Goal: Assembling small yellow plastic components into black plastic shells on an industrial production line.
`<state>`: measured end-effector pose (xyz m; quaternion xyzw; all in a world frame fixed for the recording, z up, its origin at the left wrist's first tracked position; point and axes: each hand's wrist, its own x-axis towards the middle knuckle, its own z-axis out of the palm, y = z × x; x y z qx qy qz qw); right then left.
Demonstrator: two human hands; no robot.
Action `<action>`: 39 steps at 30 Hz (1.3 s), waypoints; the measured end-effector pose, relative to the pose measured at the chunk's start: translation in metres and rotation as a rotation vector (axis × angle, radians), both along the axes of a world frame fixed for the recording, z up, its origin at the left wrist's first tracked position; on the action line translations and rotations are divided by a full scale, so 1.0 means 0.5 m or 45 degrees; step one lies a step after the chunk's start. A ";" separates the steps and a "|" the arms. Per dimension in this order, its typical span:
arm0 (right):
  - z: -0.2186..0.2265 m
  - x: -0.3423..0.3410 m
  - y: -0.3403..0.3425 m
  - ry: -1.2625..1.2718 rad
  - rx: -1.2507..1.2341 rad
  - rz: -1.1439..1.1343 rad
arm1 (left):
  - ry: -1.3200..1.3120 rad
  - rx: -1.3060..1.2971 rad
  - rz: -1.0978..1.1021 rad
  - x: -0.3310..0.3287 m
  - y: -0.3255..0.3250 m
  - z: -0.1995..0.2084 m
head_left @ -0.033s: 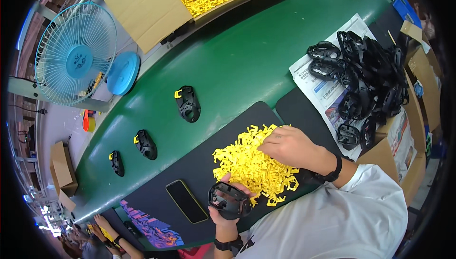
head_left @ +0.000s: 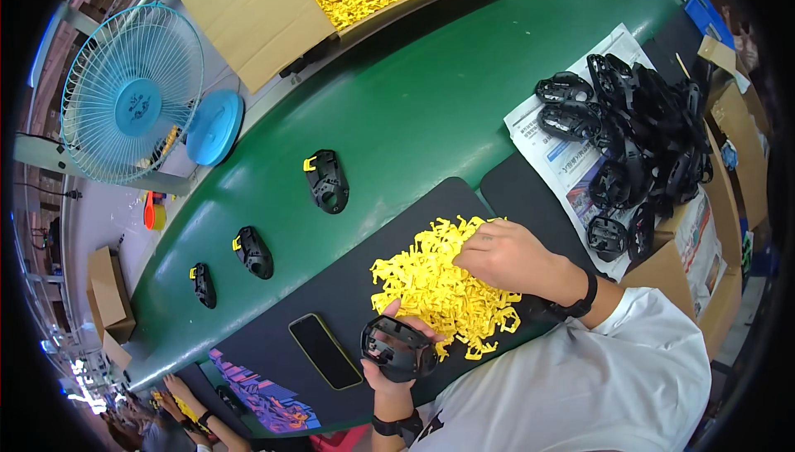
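Both hands have shifted very slightly since the earlier frame: the right hand (head_left: 507, 255) a touch to the right, the left hand (head_left: 383, 381) with its black plastic shell (head_left: 397, 352) a touch to the left. That shell sits at the lower left edge of the pile of yellow plastic clips (head_left: 447, 286), the left hand's fingers curled around it. At the pile's upper right edge, the right hand's fingers are bunched close together and bent down; whether they pinch a clip, I cannot tell. Beneath the pile lies a dark mat (head_left: 352, 282), with a smartphone (head_left: 325, 351) to the pile's left. Farther off to the pile's upper left, three black shells with yellow clips (head_left: 330, 185) stand in a spaced row on the green work surface (head_left: 422, 112). Well to the pile's upper right, a heap of black shells (head_left: 633, 137) rests on newspaper (head_left: 565, 162).
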<state>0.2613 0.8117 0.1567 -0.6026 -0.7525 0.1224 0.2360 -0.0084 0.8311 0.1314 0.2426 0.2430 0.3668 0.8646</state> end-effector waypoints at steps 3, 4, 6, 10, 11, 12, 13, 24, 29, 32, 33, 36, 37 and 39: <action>-0.003 0.002 -0.009 0.044 -0.005 -0.005 | 0.039 0.212 -0.095 0.014 0.022 0.008; -0.005 0.002 -0.011 0.120 0.046 -0.014 | 0.039 0.212 -0.102 0.017 0.023 0.007; 0.005 -0.007 -0.003 0.143 0.090 -0.089 | 0.026 0.204 -0.124 0.022 0.023 0.003; -0.006 -0.011 0.015 0.091 0.123 -0.189 | 0.028 0.225 -0.200 0.031 0.015 -0.002; -0.008 -0.010 0.015 0.092 0.123 -0.191 | 0.034 0.215 -0.206 0.033 0.011 -0.001; -0.010 -0.009 0.014 0.058 0.045 -0.193 | 0.040 0.205 -0.210 0.033 0.009 0.000; -0.011 -0.008 0.013 0.023 -0.034 -0.191 | 0.046 0.220 -0.219 0.033 0.006 -0.002; 0.052 0.068 -0.015 0.558 -0.211 -0.237 | 0.007 0.164 -0.223 0.027 0.006 -0.002; 0.018 0.103 -0.006 0.346 -0.206 -0.497 | -0.041 0.129 -0.253 0.039 0.010 -0.003; -0.002 0.094 0.014 0.163 -0.202 -0.533 | -0.024 0.165 -0.244 0.044 0.007 0.002; 0.002 0.092 0.023 0.126 -0.348 -0.547 | -0.014 0.168 -0.223 0.046 0.005 0.006; 0.002 0.081 0.036 0.073 -0.562 -0.513 | 0.025 0.266 -0.201 0.040 0.007 -0.001; 0.000 0.079 0.038 0.052 -0.633 -0.474 | 0.046 0.359 -0.207 0.038 0.008 -0.003; -0.005 0.076 0.038 0.039 -0.624 -0.443 | 0.043 0.368 -0.203 0.039 0.012 0.000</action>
